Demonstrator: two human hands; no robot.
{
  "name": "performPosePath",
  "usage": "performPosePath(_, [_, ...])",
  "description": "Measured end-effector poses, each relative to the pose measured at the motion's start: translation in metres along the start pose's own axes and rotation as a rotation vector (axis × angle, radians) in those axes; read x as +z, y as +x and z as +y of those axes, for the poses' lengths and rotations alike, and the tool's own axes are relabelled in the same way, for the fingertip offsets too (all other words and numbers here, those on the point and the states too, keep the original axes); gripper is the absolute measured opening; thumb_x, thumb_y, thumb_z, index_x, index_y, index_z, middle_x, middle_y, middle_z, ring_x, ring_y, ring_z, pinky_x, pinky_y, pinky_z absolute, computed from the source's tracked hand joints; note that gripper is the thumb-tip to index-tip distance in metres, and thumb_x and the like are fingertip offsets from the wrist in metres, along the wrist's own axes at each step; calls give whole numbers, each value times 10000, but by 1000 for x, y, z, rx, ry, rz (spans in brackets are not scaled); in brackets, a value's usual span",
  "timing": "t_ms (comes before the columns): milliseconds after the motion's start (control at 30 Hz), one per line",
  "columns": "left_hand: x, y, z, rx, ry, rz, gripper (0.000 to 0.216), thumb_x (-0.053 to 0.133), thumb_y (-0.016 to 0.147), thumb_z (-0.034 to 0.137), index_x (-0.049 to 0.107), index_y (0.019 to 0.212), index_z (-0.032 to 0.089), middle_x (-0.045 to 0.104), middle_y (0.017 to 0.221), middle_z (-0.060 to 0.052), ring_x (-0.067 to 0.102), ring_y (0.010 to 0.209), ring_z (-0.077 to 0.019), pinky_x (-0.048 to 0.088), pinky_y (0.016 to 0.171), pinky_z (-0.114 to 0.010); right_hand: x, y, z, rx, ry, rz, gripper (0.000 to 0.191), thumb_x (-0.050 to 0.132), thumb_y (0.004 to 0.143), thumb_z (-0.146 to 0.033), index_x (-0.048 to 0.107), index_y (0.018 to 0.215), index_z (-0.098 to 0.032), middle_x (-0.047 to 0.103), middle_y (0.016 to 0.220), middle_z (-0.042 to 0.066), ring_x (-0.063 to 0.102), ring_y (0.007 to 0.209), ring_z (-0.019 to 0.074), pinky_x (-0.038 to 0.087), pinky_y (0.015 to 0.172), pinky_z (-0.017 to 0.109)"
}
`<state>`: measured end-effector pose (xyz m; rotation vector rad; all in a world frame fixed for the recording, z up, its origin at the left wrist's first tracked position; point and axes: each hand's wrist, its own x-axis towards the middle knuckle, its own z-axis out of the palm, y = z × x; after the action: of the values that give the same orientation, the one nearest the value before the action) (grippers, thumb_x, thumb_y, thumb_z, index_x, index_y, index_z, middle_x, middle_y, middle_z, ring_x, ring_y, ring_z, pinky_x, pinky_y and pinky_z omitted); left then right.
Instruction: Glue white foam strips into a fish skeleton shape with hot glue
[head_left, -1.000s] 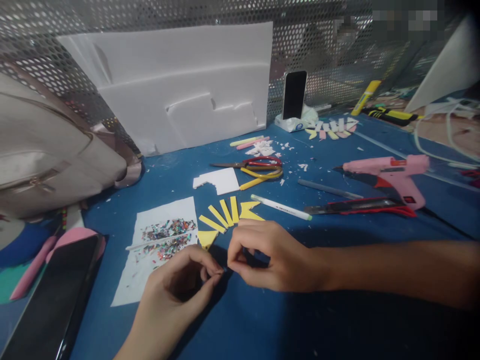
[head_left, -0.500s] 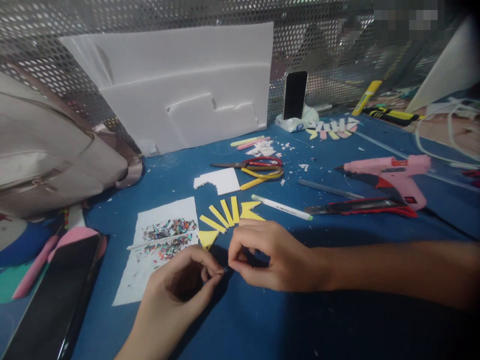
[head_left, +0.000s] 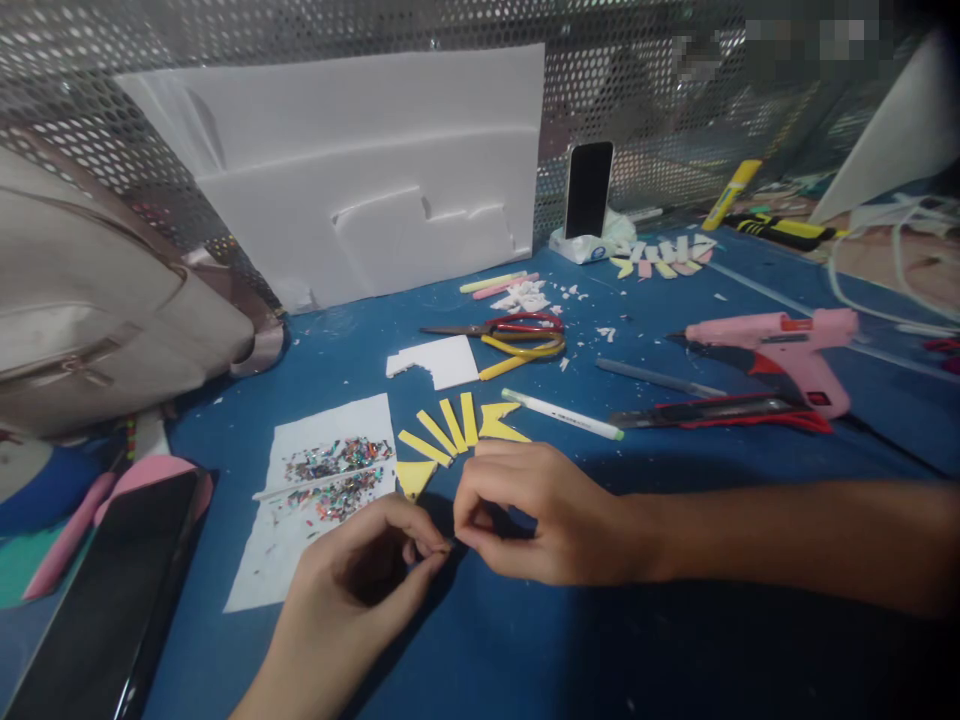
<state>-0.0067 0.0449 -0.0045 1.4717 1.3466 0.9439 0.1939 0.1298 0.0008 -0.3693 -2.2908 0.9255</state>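
My left hand and my right hand meet fingertip to fingertip low in the middle of the blue table. Both are closed in a pinch on something tiny between them that I cannot make out. Just beyond the fingers lie several yellow foam strips fanned out, with a yellow triangle beside them. Left of the hands a white paper carries loose glitter bits.
Scissors, a white pen, a red cutter and a pink glue gun lie beyond. A white foam board leans at the back beside a standing phone. A bag and a dark phone are left.
Almost nothing has moved. The fingertips of both hands shift slightly while staying pinched together.
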Motion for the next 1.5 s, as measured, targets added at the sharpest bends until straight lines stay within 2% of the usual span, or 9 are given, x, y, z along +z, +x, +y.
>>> performPosePath(167, [-2,-1,-1,-14,7,6,57,684,835,288,648,852,248,662,771,19,614,708,-112,493,646,-192,-1,0,0,14,-13,1,66,593,816,-114,549,806,-163,551,730,-31,478,697,79,377,694,213])
performPosePath(333, [-3,1,3,35,37,30,31,672,838,276,667,819,253,671,764,21,617,701,-105,495,642,-176,-2,1,-2,14,-6,29,78,586,820,-110,539,788,-163,539,707,-33,461,672,79,373,680,213])
performPosePath(833, [-3,4,8,89,77,70,49,656,839,277,676,801,253,686,763,10,643,693,-115,513,628,-178,-2,-1,-2,-3,-8,3,70,589,819,-125,540,795,-169,557,731,-29,478,696,86,377,706,225])
performPosePath(1133, [-4,1,6,107,126,58,41,649,846,271,679,822,258,662,757,14,627,699,-121,497,628,-198,0,-1,-2,-16,-59,33,70,575,822,-128,530,792,-172,545,719,-37,464,686,79,366,702,223])
performPosePath(1500, [-3,1,5,105,182,26,58,632,866,287,675,829,276,652,766,27,611,700,-112,474,628,-196,0,0,-2,-58,-133,7,75,577,816,-121,532,786,-172,538,700,-44,452,690,76,346,699,217])
